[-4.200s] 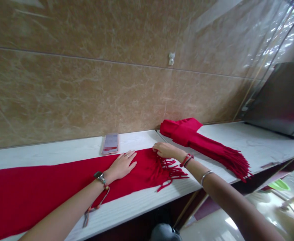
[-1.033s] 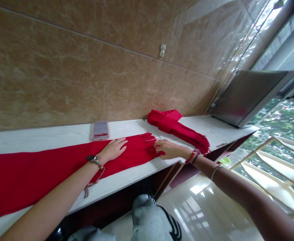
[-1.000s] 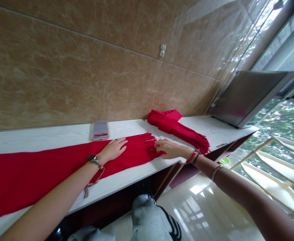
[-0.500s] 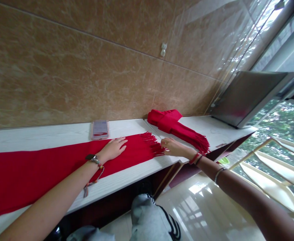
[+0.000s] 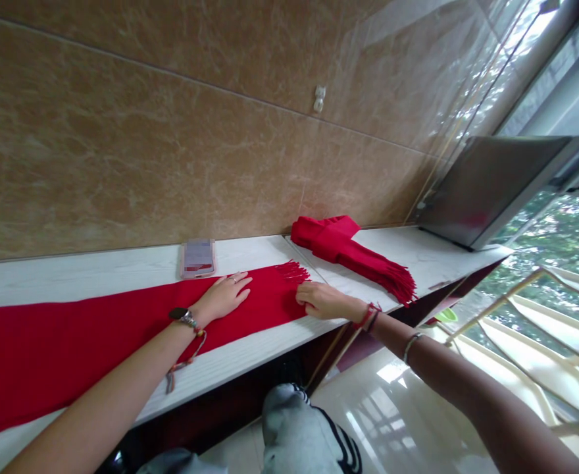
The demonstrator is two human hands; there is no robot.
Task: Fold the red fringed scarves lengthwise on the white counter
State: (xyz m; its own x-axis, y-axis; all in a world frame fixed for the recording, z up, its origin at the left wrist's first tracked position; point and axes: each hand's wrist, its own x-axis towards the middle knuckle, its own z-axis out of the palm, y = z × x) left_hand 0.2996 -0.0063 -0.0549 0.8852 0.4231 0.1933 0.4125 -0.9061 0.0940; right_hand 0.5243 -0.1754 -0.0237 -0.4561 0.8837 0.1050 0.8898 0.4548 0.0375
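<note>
Grey trousers (image 5: 309,428) are showing lowest in view; the person is standing close against the tabletop (image 5: 250,349).

The long red scarf (image 5: 97,336) is lying flat along the tabletop and running off the left of the frame. Its fringe (image 5: 292,270) is ending near the middle of the tabletop.

The left hand (image 5: 223,297) is resting palm down on the scarf just short of the fringe. Its grip is released, with the fingers spread and pressing the cloth to the surface.

The right hand (image 5: 322,301) is lying knuckles up at the near corner of the fringed end, fingers curled under. Whether its grip is pinching cloth or only touching it, I cannot tell.

Judgement: the step in hand is squaring and flattening this end of the scarf, with the left hand working as anchor. A next move is calling for the left palm holding firm while the right draws the corner level with the far one, tassels straight.

Beyond the left hand a phone (image 5: 198,258) is lying face up, just apart from the scarf's far edge. Farther right a second scarf (image 5: 349,250), folded, is trailing its own fringe toward the tabletop's front edge. A metal box (image 5: 491,184) is sitting at the far right end, and the tiled wall (image 5: 171,164) is rising behind everything.
</note>
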